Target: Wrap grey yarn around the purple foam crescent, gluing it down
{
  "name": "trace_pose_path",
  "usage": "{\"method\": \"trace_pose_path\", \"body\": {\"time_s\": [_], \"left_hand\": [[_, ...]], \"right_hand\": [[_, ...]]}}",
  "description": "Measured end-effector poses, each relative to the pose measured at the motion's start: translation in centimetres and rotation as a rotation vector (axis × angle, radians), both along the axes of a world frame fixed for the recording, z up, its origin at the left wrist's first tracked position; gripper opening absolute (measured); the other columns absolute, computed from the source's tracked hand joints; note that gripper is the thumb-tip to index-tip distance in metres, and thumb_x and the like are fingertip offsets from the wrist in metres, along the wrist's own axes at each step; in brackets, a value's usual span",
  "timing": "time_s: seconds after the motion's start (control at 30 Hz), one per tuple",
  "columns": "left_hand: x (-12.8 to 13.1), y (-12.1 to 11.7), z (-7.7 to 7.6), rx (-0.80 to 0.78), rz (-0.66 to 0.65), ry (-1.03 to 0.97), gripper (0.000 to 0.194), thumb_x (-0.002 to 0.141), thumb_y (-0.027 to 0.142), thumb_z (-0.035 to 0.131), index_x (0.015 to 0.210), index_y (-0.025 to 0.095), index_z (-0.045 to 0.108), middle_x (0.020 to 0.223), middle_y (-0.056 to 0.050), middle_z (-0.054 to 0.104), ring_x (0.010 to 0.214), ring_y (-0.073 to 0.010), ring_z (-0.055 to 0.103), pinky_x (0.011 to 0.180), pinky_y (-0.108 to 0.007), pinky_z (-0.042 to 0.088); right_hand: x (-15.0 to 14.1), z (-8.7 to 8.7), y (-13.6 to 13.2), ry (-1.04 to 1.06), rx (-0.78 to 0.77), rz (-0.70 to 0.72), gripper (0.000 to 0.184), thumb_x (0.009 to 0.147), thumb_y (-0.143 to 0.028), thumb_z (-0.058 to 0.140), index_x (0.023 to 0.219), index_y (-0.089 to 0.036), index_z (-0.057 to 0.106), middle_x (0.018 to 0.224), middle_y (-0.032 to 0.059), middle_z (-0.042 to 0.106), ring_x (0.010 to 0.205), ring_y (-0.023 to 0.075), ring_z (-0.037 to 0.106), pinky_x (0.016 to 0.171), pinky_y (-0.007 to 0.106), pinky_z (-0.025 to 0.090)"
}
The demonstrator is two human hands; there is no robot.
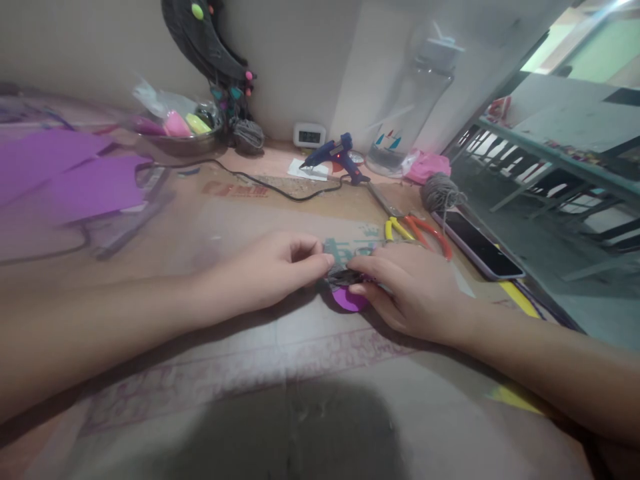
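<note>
My left hand (287, 270) comes in from the left, thumb and forefinger pinched on the edge of a small dark grey piece (341, 277). From the right, my right hand (415, 283) grips the same piece between thumb and fingers. A round-edged purple piece (350, 300) shows below it, close against the grey. Blur and my fingers hide what the grey piece is made of and how the two are joined. Just beyond my right hand lie pliers with yellow and orange handles (423, 233).
A blue glue gun (333, 157) with a red light stands at the back, its black cord (270, 190) running left. Nearby are a white digital clock (309, 135), a clear bottle (410, 113), grey yarn (443, 193) and a phone (480, 243). Purple sheets (65, 173) lie left.
</note>
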State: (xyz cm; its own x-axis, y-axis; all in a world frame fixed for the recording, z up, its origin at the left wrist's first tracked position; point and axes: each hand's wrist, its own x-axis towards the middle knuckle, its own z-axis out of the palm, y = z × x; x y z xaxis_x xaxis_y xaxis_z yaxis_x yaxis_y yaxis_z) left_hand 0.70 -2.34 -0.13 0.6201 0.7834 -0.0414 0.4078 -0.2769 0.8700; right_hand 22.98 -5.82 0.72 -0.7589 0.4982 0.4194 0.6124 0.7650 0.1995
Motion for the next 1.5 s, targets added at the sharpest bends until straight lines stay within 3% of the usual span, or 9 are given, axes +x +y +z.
{"method": "trace_pose_path", "body": {"time_s": [0.53, 0.73, 0.87, 1.03, 1.23, 1.4, 1.5], "left_hand": [[0.1, 0.1, 0.1, 0.01, 0.019, 0.01, 0.034, 0.089, 0.041, 0.046, 0.064, 0.019, 0.05, 0.058, 0.004, 0.046, 0.055, -0.0115, 0.043, 0.05, -0.024, 0.03], [0.1, 0.1, 0.1, 0.013, 0.001, -0.024, 0.035, 0.091, 0.042, 0.044, 0.066, 0.019, 0.051, 0.062, 0.003, 0.048, 0.058, -0.0117, 0.044, 0.053, -0.024, 0.032], [0.1, -0.1, 0.1, -0.013, 0.003, -0.08, 0.035, 0.093, 0.043, 0.042, 0.068, 0.019, 0.05, 0.064, 0.003, 0.05, 0.06, -0.0112, 0.045, 0.055, -0.023, 0.034], [0.0, -0.4, 0.4, 0.032, 0.061, -0.123, 0.033, 0.094, 0.042, 0.043, 0.071, 0.019, 0.048, 0.065, 0.004, 0.048, 0.059, -0.0102, 0.044, 0.054, -0.022, 0.035], [-0.2, -0.3, 0.7, 0.098, 0.075, -0.12, 0.035, 0.093, 0.046, 0.043, 0.076, 0.018, 0.056, 0.07, 0.003, 0.054, 0.066, -0.0115, 0.05, 0.06, -0.022, 0.038], [-0.1, -0.2, 0.6, 0.089, 0.076, 0.001, 0.034, 0.084, 0.052, 0.056, 0.077, 0.019, 0.061, 0.069, 0.002, 0.059, 0.065, -0.0137, 0.053, 0.057, -0.023, 0.037], [-0.1, -0.1, 0.4, 0.13, 0.061, 0.034, 0.033, 0.085, 0.05, 0.053, 0.075, 0.019, 0.062, 0.068, 0.002, 0.06, 0.065, -0.0141, 0.052, 0.058, -0.024, 0.036]], "right_hand": [[0.4, 0.5, -0.5, -0.152, 0.137, 0.003, 0.016, 0.093, -0.022, 0.051, 0.094, -0.015, 0.065, 0.067, 0.0027, 0.059, 0.063, 0.0172, 0.049, 0.062, 0.032, 0.033], [0.4, 0.4, 0.0, 0.055, -0.036, -0.048, 0.029, 0.097, -0.033, 0.044, 0.099, -0.013, 0.064, 0.075, 0.0063, 0.067, 0.068, 0.0171, 0.058, 0.062, 0.029, 0.04], [0.8, 0.6, 0.5, 0.266, -0.166, -0.108, 0.034, 0.09, -0.04, 0.055, 0.106, -0.012, 0.063, 0.087, 0.0088, 0.071, 0.068, 0.0163, 0.061, 0.063, 0.028, 0.044], [1.2, -0.2, 1.3, 0.315, -0.253, -0.09, 0.013, 0.083, -0.025, 0.063, 0.091, -0.017, 0.069, 0.077, 0.0036, 0.072, 0.067, 0.0146, 0.062, 0.064, 0.026, 0.043], [1.1, -0.8, 1.6, 0.349, -0.272, -0.092, 0.014, 0.085, -0.026, 0.06, 0.077, -0.017, 0.067, 0.065, 0.0019, 0.064, 0.059, 0.0116, 0.055, 0.058, 0.023, 0.038], [1.0, -0.7, 1.5, 0.371, -0.248, -0.077, 0.016, 0.086, -0.026, 0.059, 0.075, -0.016, 0.066, 0.062, 0.001, 0.062, 0.057, 0.0109, 0.053, 0.056, 0.022, 0.037], [1.1, -0.8, 1.5, 0.389, -0.27, -0.088, 0.016, 0.086, -0.026, 0.058, 0.076, -0.016, 0.066, 0.064, 0.0014, 0.063, 0.058, 0.0112, 0.054, 0.057, 0.022, 0.038]]}}
